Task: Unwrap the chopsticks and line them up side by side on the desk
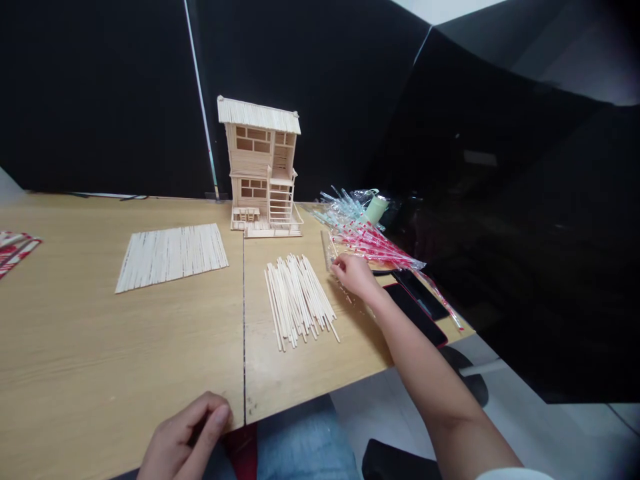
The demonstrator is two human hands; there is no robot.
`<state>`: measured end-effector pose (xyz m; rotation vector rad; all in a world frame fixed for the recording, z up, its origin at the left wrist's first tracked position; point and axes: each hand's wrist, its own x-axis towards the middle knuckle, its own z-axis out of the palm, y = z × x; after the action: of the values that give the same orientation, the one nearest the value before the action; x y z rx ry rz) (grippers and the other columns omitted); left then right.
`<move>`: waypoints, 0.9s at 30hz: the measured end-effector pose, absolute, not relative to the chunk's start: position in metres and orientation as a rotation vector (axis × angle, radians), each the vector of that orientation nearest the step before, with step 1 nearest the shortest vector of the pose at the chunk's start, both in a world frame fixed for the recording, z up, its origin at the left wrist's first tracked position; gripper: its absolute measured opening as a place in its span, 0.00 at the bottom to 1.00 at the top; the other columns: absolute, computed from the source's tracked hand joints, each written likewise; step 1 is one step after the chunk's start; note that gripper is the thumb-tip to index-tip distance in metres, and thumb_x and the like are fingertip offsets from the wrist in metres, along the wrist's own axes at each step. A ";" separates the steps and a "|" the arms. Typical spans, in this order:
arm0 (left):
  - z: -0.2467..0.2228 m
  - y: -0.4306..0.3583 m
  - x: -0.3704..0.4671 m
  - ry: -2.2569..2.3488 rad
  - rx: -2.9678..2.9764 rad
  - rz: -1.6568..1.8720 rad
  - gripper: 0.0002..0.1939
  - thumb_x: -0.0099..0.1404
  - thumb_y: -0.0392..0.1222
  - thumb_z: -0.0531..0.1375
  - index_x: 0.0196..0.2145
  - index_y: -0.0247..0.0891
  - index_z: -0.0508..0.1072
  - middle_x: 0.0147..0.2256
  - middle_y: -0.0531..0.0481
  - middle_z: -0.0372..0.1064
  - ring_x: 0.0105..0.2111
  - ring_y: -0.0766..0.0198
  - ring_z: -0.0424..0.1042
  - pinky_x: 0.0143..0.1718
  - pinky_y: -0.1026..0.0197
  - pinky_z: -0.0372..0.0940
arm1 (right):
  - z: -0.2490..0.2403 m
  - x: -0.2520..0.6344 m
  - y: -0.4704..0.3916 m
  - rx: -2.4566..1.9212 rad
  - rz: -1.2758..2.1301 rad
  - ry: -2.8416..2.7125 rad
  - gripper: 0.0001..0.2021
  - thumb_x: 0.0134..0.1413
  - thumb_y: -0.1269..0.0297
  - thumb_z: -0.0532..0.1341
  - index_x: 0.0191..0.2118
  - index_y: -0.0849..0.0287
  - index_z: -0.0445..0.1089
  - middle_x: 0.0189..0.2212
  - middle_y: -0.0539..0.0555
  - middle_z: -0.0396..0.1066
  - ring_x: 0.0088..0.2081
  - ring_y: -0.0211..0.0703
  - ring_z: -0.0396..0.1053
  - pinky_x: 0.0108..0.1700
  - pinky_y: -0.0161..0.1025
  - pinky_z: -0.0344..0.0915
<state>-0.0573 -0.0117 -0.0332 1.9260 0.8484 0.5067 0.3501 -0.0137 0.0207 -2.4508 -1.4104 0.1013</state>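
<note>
My right hand (pixel 354 275) reaches to the right side of the table, its fingers pinched together low over small loose bits. Whatever they pinch is too small to make out. Close by is a ruler-like strip (pixel 326 248), partly covered by the hand. A pile of thin wooden sticks (pixel 300 300) lies just left of that hand. At the table's front edge, my left hand (pixel 187 437) rests with curled fingers, and nothing shows in it. Farther left lies a flat panel of sticks (pixel 173 257) set side by side.
A two-storey stick house model (pixel 263 167) stands at the back. Red-and-clear plastic wrappers (pixel 373 243) and a pale green cylinder (pixel 376 209) are at the right. Two dark phones, one red-edged (pixel 417 313), lie near the right edge. A patterned red item (pixel 17 250) sits far left.
</note>
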 end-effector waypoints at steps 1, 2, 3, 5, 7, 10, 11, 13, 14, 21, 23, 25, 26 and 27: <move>-0.033 -0.013 -0.056 0.852 1.930 0.521 0.25 0.72 0.60 0.53 0.26 0.40 0.72 0.23 0.52 0.68 0.24 0.63 0.70 0.27 0.67 0.66 | 0.021 0.342 -0.013 -2.439 0.142 -1.428 0.14 0.68 0.61 0.59 0.51 0.62 0.77 0.42 0.60 0.80 0.44 0.47 0.76 0.49 0.37 0.65; -0.032 -0.013 -0.055 0.853 1.935 0.536 0.25 0.72 0.60 0.52 0.25 0.40 0.71 0.23 0.52 0.68 0.24 0.63 0.70 0.27 0.67 0.66 | 0.020 0.333 -0.012 -2.428 0.181 -1.443 0.18 0.68 0.58 0.59 0.56 0.63 0.74 0.44 0.60 0.80 0.45 0.47 0.76 0.50 0.37 0.65; -0.031 -0.015 -0.053 0.857 1.939 0.551 0.25 0.72 0.59 0.52 0.25 0.40 0.71 0.22 0.52 0.68 0.24 0.64 0.70 0.27 0.67 0.65 | 0.019 0.323 -0.010 -2.427 0.222 -1.454 0.24 0.69 0.53 0.58 0.61 0.65 0.70 0.47 0.63 0.78 0.49 0.49 0.76 0.52 0.38 0.65; -0.028 -0.016 -0.049 0.868 1.941 0.585 0.25 0.72 0.59 0.52 0.25 0.40 0.71 0.22 0.53 0.67 0.23 0.64 0.69 0.26 0.67 0.64 | 0.014 0.300 -0.007 -2.456 0.296 -1.464 0.39 0.67 0.44 0.57 0.71 0.71 0.56 0.58 0.73 0.70 0.60 0.60 0.68 0.59 0.45 0.61; -0.027 -0.017 -0.047 0.884 1.937 0.595 0.25 0.72 0.58 0.52 0.25 0.40 0.71 0.22 0.53 0.67 0.23 0.64 0.69 0.26 0.67 0.63 | 0.008 0.274 -0.002 -2.509 0.388 -1.489 0.51 0.64 0.36 0.56 0.75 0.73 0.42 0.66 0.81 0.57 0.68 0.72 0.56 0.65 0.54 0.55; -0.025 -0.018 -0.048 0.891 1.934 0.583 0.25 0.73 0.58 0.52 0.25 0.39 0.70 0.22 0.52 0.67 0.24 0.64 0.69 0.26 0.67 0.63 | -0.001 0.238 0.006 -2.542 0.456 -1.561 0.58 0.58 0.30 0.56 0.76 0.69 0.33 0.70 0.84 0.46 0.70 0.83 0.44 0.67 0.64 0.46; -0.025 -0.019 -0.049 0.890 1.933 0.579 0.25 0.73 0.58 0.52 0.25 0.39 0.70 0.22 0.52 0.67 0.24 0.64 0.69 0.26 0.66 0.63 | -0.004 0.227 0.008 -2.546 0.446 -1.579 0.60 0.56 0.29 0.57 0.77 0.68 0.32 0.70 0.84 0.44 0.71 0.85 0.42 0.66 0.67 0.44; -0.026 -0.019 -0.051 0.888 1.929 0.587 0.25 0.73 0.58 0.51 0.25 0.39 0.70 0.23 0.52 0.67 0.24 0.64 0.69 0.27 0.66 0.63 | -0.006 0.212 0.011 -2.545 0.413 -1.607 0.60 0.56 0.30 0.59 0.77 0.68 0.33 0.71 0.83 0.44 0.71 0.86 0.40 0.66 0.69 0.41; -0.027 -0.020 -0.052 0.886 1.925 0.593 0.25 0.73 0.57 0.51 0.26 0.39 0.70 0.23 0.52 0.67 0.24 0.64 0.69 0.27 0.66 0.63 | -0.006 0.206 0.012 -2.542 0.399 -1.625 0.58 0.57 0.32 0.59 0.77 0.68 0.33 0.70 0.83 0.45 0.70 0.85 0.42 0.66 0.68 0.42; -0.030 -0.023 -0.054 0.845 1.904 0.682 0.24 0.73 0.56 0.52 0.26 0.39 0.70 0.22 0.52 0.67 0.24 0.64 0.69 0.27 0.66 0.62 | 0.001 0.201 0.016 -2.575 0.157 -1.731 0.38 0.64 0.67 0.57 0.74 0.74 0.44 0.57 0.78 0.65 0.57 0.65 0.64 0.59 0.52 0.60; -0.030 -0.024 -0.055 0.841 1.902 0.688 0.24 0.74 0.55 0.52 0.26 0.39 0.70 0.23 0.52 0.67 0.24 0.64 0.69 0.27 0.66 0.62 | -0.002 0.205 0.017 -2.587 0.092 -1.710 0.35 0.63 0.74 0.54 0.74 0.74 0.48 0.54 0.76 0.67 0.55 0.62 0.66 0.57 0.51 0.61; -0.032 -0.025 -0.057 0.837 1.899 0.678 0.24 0.74 0.55 0.51 0.26 0.39 0.70 0.23 0.52 0.67 0.24 0.64 0.69 0.28 0.65 0.62 | -0.003 0.208 0.020 -2.606 0.082 -1.667 0.33 0.63 0.77 0.51 0.73 0.72 0.49 0.54 0.75 0.67 0.55 0.62 0.66 0.56 0.51 0.61; -0.033 -0.025 -0.058 0.835 1.897 0.672 0.24 0.74 0.55 0.51 0.26 0.39 0.70 0.23 0.52 0.67 0.25 0.64 0.69 0.28 0.65 0.62 | -0.002 0.211 0.022 -2.614 0.103 -1.647 0.33 0.63 0.78 0.51 0.73 0.72 0.49 0.55 0.75 0.67 0.55 0.62 0.65 0.56 0.51 0.62; -0.033 -0.026 -0.059 0.833 1.895 0.666 0.24 0.74 0.55 0.51 0.26 0.39 0.70 0.23 0.52 0.67 0.25 0.65 0.69 0.28 0.65 0.62 | -0.001 0.213 0.024 -2.617 0.135 -1.635 0.34 0.62 0.78 0.52 0.73 0.71 0.49 0.56 0.75 0.66 0.56 0.62 0.65 0.57 0.51 0.62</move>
<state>-0.0585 -0.0257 -0.0334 1.8947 0.8327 0.6656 0.2129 0.0240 -0.0012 -2.6173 -1.6346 0.1346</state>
